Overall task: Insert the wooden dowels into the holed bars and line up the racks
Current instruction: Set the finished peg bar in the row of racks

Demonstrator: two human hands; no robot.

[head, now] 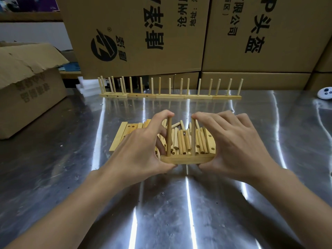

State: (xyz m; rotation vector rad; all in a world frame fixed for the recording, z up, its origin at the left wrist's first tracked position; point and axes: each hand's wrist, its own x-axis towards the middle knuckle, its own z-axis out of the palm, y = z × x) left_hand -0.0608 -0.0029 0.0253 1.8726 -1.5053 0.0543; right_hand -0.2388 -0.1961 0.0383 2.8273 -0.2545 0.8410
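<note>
A short holed bar [186,159] lies in front of me on the metal table, with two dowels standing upright in it. My left hand [142,150] grips the bar's left end with thumb underneath, its fingertips on top of the left dowel [169,137]. My right hand [231,146] grips the bar's right end, fingertips on top of the right dowel [193,137]. Behind the bar lies a pile of loose dowels [183,141], flanked by spare holed bars [124,133]. Farther back, several finished racks [170,96] stand end to end in a row.
Large printed cardboard boxes [143,33] wall off the back of the table. An open torn box [27,83] sits at the left. A small white remote-like object [325,93] lies at the far right. The reflective metal tabletop [170,203] stretches toward me.
</note>
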